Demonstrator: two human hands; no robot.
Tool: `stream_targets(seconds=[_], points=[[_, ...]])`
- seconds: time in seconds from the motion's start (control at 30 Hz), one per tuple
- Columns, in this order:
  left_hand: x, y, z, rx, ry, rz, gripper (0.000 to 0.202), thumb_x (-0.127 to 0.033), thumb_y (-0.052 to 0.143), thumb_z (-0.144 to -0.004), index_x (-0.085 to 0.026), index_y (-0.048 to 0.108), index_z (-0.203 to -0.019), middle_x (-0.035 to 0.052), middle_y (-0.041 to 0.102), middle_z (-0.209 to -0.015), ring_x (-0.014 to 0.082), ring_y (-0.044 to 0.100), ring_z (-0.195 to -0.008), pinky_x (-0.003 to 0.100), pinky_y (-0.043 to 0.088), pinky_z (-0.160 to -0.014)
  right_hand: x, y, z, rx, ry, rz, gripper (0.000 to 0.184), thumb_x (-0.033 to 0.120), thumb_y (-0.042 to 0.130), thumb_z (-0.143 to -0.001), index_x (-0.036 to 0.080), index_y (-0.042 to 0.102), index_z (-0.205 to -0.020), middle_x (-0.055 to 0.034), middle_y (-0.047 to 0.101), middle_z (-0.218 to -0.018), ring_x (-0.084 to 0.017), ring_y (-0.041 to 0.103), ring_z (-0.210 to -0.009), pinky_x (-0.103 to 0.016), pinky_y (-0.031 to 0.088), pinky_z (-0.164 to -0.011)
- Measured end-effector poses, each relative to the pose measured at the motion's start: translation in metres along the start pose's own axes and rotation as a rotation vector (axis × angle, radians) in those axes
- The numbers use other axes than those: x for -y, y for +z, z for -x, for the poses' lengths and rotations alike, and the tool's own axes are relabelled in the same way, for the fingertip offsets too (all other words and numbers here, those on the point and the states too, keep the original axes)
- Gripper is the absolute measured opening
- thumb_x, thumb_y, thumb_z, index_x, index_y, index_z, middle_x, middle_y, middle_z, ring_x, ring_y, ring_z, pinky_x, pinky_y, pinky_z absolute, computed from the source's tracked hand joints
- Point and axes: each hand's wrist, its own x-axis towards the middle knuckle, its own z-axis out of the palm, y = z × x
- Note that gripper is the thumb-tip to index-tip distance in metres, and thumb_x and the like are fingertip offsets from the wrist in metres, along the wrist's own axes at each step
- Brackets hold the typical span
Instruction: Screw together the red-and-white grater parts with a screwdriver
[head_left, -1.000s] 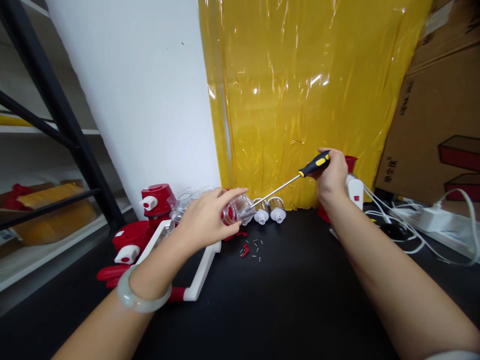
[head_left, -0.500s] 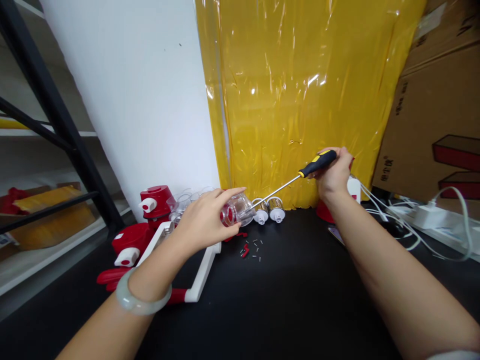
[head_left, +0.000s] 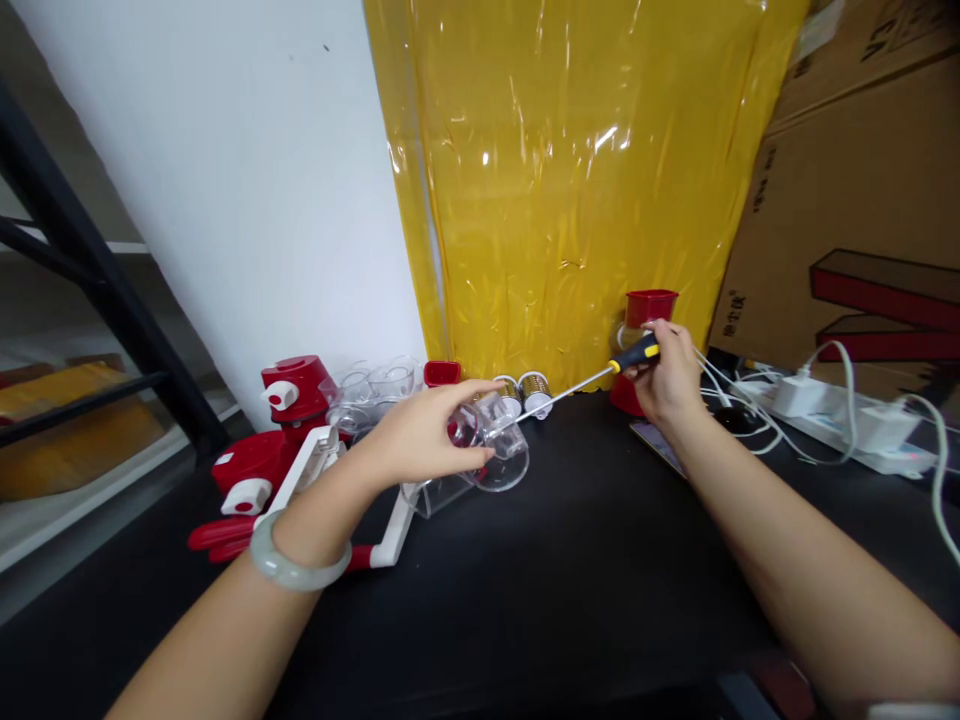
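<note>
My left hand [head_left: 431, 432], with a pale bangle on its wrist, is wrapped round a clear plastic housing [head_left: 506, 468] above the black table. In my right hand [head_left: 667, 375] is a screwdriver [head_left: 634, 356] with a black and yellow handle. Its long metal shaft slants down to the left, and the tip reaches the clear housing; whether it sits on a screw is too small to tell. Behind the housing lie metal grater drums [head_left: 535, 392] with white ends. Red and white machine parts [head_left: 251, 470] stand left of my left hand.
Clear plastic parts [head_left: 375, 385] and a red piece [head_left: 442, 373] stand along the wall. At the right are a red-topped device [head_left: 649, 305], a phone [head_left: 658, 446], white cables and a power strip [head_left: 862, 420]. A large cardboard box [head_left: 847, 200] leans behind them.
The clear housing has tilted and turned, its wide round opening now facing down toward me. My right hand and the screwdriver are lower, and the shaft is less steep. The view has shifted right.
</note>
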Motion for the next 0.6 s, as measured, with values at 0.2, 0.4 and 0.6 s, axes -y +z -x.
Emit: stream_targets(seconds=[0.2,0.4,0.6], points=[[0.002,0.016,-0.004,0.102,0.004,0.03,0.069,-0.038,0.068,-0.078,-0.035,0.048,-0.143,0.0034,0.07,-0.118,0.0217,0.068,-0.091,0.035,0.052,-0.08,-0.016,-0.019,0.003,0.005,0.049,0.072,0.042,0.055,0.074,-0.071,0.024,0.047,-0.078,0.0108,0.04,-0.055,-0.005,0.033,-0.035,-0.017,0.026,-0.029],[0.007,0.025,-0.008,0.103,-0.059,0.001,0.073,-0.042,0.072,-0.075,-0.032,0.047,-0.142,0.0052,0.071,-0.114,0.0244,0.068,-0.093,0.038,0.051,-0.081,-0.022,-0.027,0.0,-0.025,0.118,0.029,0.039,0.062,0.051,-0.081,0.024,0.052,-0.076,0.0028,0.053,-0.06,-0.014,0.053,-0.045,-0.026,0.042,-0.034],[0.015,0.025,-0.01,0.076,-0.078,-0.029,0.069,-0.044,0.071,-0.075,-0.028,0.051,-0.139,0.0059,0.072,-0.109,0.0248,0.068,-0.094,0.038,0.051,-0.082,-0.028,-0.028,0.003,-0.024,0.212,0.066,0.017,0.04,0.051,-0.076,0.023,0.056,-0.078,0.0043,0.056,-0.062,-0.013,0.054,-0.047,-0.025,0.045,-0.037]])
